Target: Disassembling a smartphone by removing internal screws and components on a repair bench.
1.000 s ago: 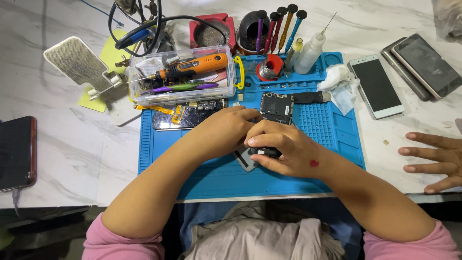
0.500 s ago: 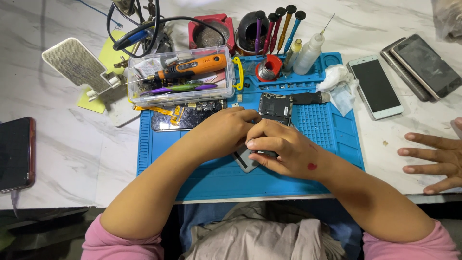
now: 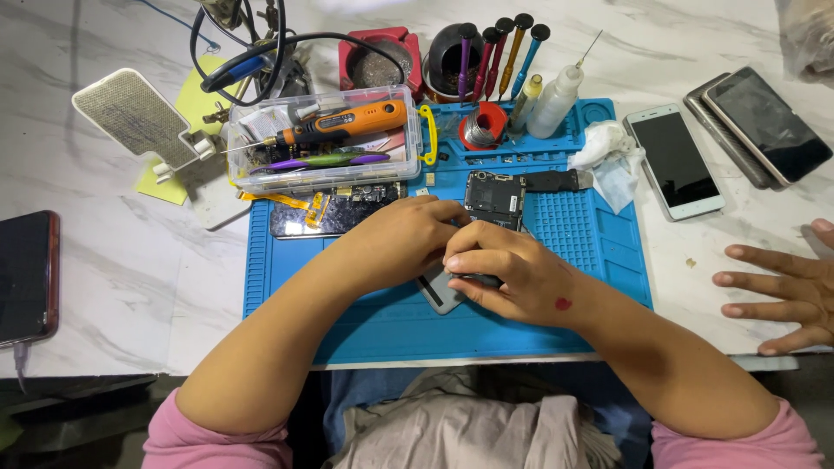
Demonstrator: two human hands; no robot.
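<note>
Both hands meet mid blue silicone repair mat (image 3: 591, 252). Left hand (image 3: 404, 239) and right hand (image 3: 512, 278) are closed round a dark opened phone body (image 3: 493, 198), its upper end poking out above the fingers. Clear plastic tool box (image 3: 326, 139) sits at the mat's top-left corner. White smartphone (image 3: 673, 161) lies just off its right edge. Another person's open hand (image 3: 782, 291) rests flat further right.

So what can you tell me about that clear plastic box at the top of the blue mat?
The clear plastic box is a shallow rectangular see-through case with a yellow latch on its right end. It sits flat across the top left edge of the blue mat, partly on the marble table. On top or inside lie an orange pen-shaped power tool, purple and green slim tools, and small parts. Neither hand touches it.
</note>
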